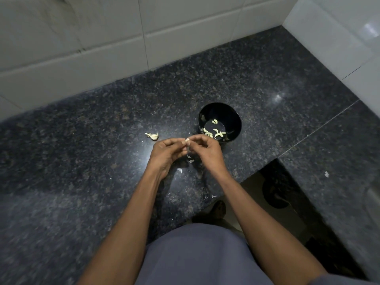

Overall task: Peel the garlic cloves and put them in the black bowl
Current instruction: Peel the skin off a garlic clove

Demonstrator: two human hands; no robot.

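Observation:
A small pale garlic clove point(187, 140) is pinched between the fingertips of my left hand point(167, 153) and my right hand point(206, 150), just above the dark granite counter point(82, 161). Both hands meet at the clove, fingers curled. The black bowl point(234, 118) stands just beyond my right hand and holds several peeled cloves point(213, 133). A small heap of garlic pieces point(152, 135) lies on the counter to the left of my hands.
Bits of white garlic skin point(180, 170) lie on the counter under and near my hands. White tiled walls point(102, 48) close the back and right. The counter's front edge point(226, 192) drops to the floor at lower right, beside a second granite slab point(339, 161).

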